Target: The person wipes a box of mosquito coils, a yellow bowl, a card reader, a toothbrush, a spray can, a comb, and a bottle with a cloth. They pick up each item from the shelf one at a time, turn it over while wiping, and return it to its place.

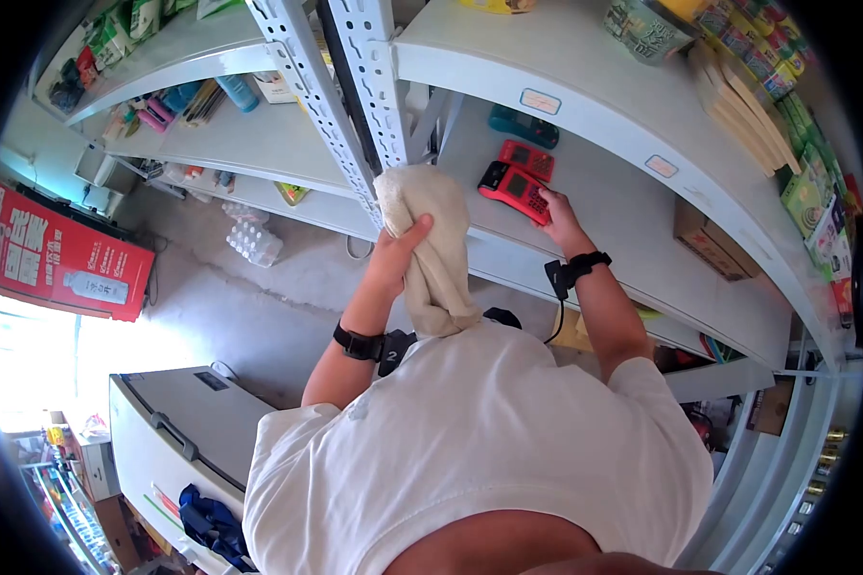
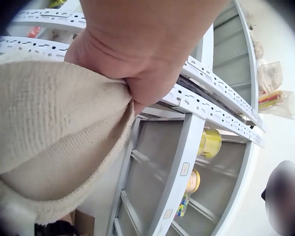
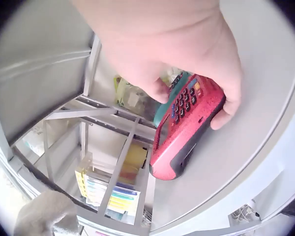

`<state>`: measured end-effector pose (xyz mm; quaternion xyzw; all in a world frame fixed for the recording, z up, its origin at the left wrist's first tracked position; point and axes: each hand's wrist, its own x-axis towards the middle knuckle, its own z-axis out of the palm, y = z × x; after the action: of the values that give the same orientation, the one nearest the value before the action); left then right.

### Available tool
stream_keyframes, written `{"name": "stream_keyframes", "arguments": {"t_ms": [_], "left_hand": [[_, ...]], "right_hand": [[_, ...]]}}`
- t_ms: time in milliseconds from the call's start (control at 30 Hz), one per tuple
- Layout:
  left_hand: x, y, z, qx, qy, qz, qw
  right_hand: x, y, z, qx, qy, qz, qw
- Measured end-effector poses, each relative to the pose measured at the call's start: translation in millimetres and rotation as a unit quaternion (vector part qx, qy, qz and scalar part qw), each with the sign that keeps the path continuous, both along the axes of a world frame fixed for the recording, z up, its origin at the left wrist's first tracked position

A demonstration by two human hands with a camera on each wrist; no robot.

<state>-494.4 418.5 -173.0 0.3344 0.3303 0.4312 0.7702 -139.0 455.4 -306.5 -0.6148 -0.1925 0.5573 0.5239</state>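
My left hand (image 1: 400, 251) grips a beige towel (image 1: 439, 216) that hangs in folds in front of the white shirt. In the left wrist view the towel (image 2: 54, 118) shows a ribbed weave, bunched at the fingers. Over the shelf, my right hand (image 1: 563, 226) holds a red card payment terminal (image 1: 520, 192) by its keypad end. The right wrist view shows thumb and fingers on opposite sides of this terminal (image 3: 179, 130), its underside black. Just behind it lie a second red terminal (image 1: 527, 160) and a teal one (image 1: 523, 126) on the grey shelf board (image 1: 604, 206).
A perforated white upright (image 1: 379, 96) stands beside the towel. Above the terminals runs the upper shelf edge (image 1: 585, 101), with a noodle cup (image 1: 647, 31) on that shelf. A cardboard box (image 1: 714, 240) sits farther right. Bottled water (image 1: 254, 244) and a white chest freezer (image 1: 201, 422) are at left.
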Motion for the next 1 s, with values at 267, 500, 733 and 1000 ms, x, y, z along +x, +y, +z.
{"name": "stream_keyframes", "arguments": {"t_ms": [267,500,733,1000], "left_hand": [[11.6,-14.8,1.5,-0.002,0.011,-0.007,1.000],[23.7,-52.0,6.4,0.000,0.039,0.008,0.999],[16.9,-107.3,-13.8,-0.014,0.134,0.051,0.990],[-21.4,-171.9,-1.7,0.034,0.139,0.057,0.988]], "right_hand": [[-7.8,-21.0,-9.9,0.110,-0.358,0.031,0.927],[-21.5,-43.0,-4.3,0.151,-0.529,0.061,0.833],[-93.3,-132.2,42.7,0.223,-0.346,0.289,0.864],[-176.2,-197.9,86.7,0.182,-0.128,0.533,0.816]]}}
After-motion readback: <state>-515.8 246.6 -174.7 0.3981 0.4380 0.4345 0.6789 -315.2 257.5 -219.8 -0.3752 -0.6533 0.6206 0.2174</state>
